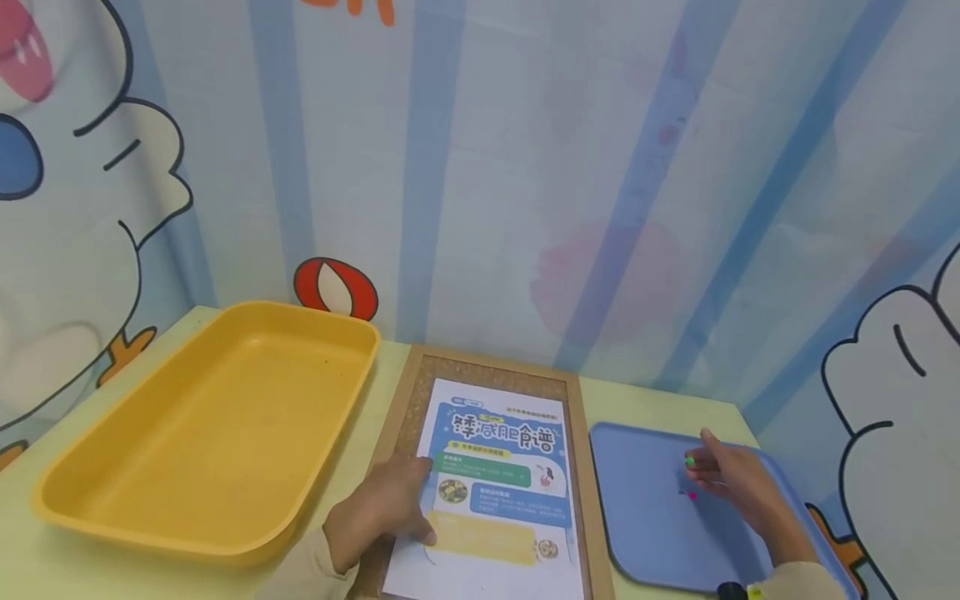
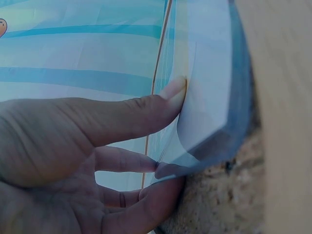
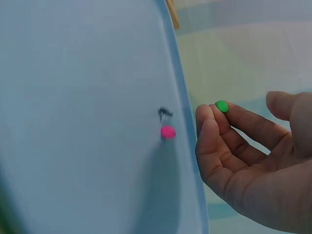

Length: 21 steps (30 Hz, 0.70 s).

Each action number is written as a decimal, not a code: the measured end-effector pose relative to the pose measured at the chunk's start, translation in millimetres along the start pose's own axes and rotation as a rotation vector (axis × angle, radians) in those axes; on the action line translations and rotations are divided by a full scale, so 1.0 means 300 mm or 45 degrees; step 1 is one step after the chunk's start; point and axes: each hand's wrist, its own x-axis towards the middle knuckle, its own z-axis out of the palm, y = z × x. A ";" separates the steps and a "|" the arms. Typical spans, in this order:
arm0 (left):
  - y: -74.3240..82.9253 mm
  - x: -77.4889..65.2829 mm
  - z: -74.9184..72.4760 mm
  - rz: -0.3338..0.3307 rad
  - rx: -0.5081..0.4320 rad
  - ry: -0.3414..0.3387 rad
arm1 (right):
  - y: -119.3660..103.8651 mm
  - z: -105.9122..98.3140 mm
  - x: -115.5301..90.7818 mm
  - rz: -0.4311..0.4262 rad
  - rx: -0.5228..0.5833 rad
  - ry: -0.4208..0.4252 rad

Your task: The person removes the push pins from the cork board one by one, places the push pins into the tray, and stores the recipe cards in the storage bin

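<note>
On a wood-framed cork board [image 1: 592, 517] lies a printed poster [image 1: 495, 583] with a blue heading and coloured text boxes. My left hand [image 1: 386, 504] is at its left edge; in the left wrist view the thumb [image 2: 141, 114] presses on the clear-edged sheet, with fingertips under its rim. Over the blue tray [image 1: 637, 533], my right hand [image 1: 738, 483] holds a small green-headed pushpin [image 3: 222, 106] between its fingers, the thumb standing apart. The pin's point is hidden. Below, a pink-headed pushpin [image 3: 168, 132] and a small dark-headed pin [image 3: 165, 112] lie on the tray.
A deep yellow tray [image 1: 330, 467] stands to the left of the board on the pale yellow table [image 1: 390, 375]. Behind the table hangs a striped cartoon backdrop [image 1: 495, 208], close to the rear edges of the board and trays.
</note>
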 end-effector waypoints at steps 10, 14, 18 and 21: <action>0.004 -0.009 -0.002 0.009 0.026 0.028 | 0.097 -0.059 -0.022 -0.005 -0.003 0.019; 0.006 -0.005 -0.001 -0.016 0.023 0.009 | 0.108 -0.062 -0.020 -0.001 -0.011 0.007; 0.007 -0.001 0.002 -0.026 0.008 -0.001 | 0.112 -0.054 -0.018 0.011 -0.037 0.003; 0.006 -0.001 0.002 -0.029 -0.011 -0.004 | 0.112 -0.042 -0.016 0.007 -0.114 0.035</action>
